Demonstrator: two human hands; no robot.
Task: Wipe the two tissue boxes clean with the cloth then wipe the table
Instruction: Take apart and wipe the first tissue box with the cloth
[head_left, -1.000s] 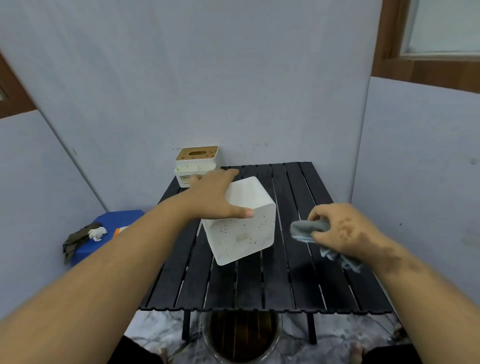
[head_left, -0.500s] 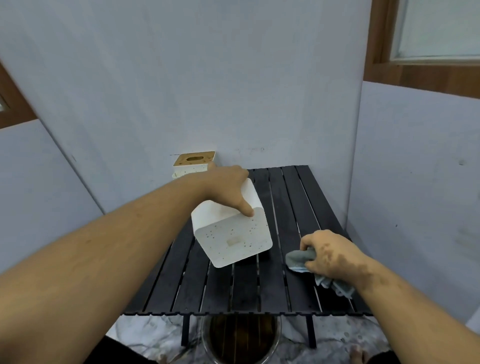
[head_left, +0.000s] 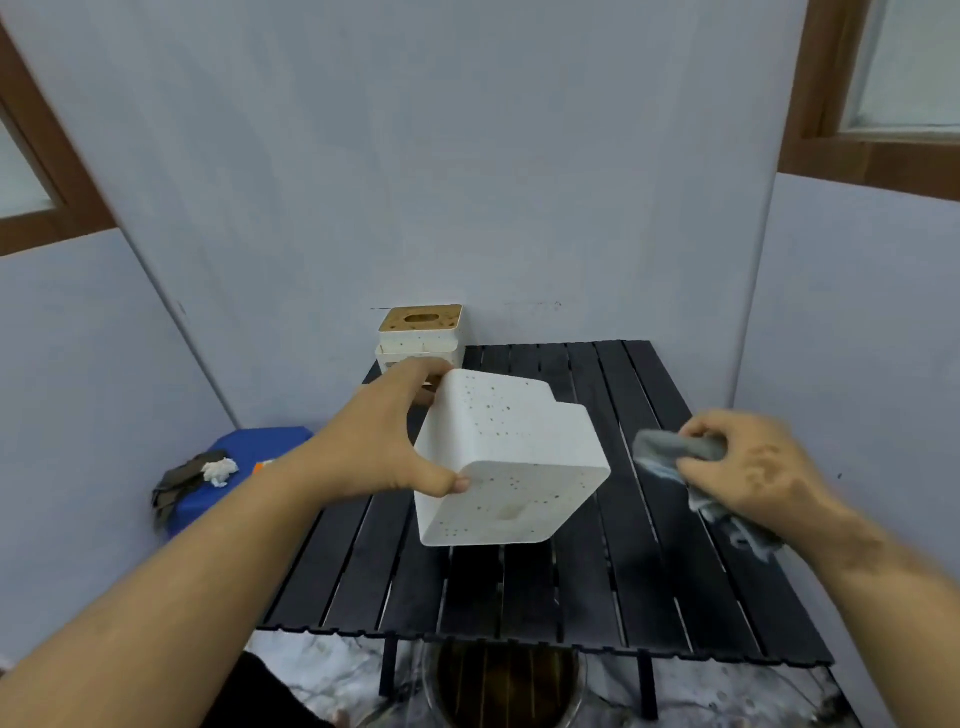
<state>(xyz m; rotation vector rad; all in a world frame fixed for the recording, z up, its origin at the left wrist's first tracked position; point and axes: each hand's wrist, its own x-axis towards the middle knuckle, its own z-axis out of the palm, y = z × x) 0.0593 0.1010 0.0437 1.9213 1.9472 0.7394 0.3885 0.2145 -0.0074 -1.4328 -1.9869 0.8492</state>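
The left hand (head_left: 384, 447) grips the speckled white tissue box (head_left: 511, 462), tilted above the surface (head_left: 649, 587), while the right hand (head_left: 748, 467), just right of it, clutches the grey cloth (head_left: 670, 449).

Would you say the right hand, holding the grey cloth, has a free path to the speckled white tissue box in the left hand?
Probably yes. The right hand grips the grey cloth just beside the speckled white tissue box, which the left hand holds tilted above the black slatted table; nothing lies between.
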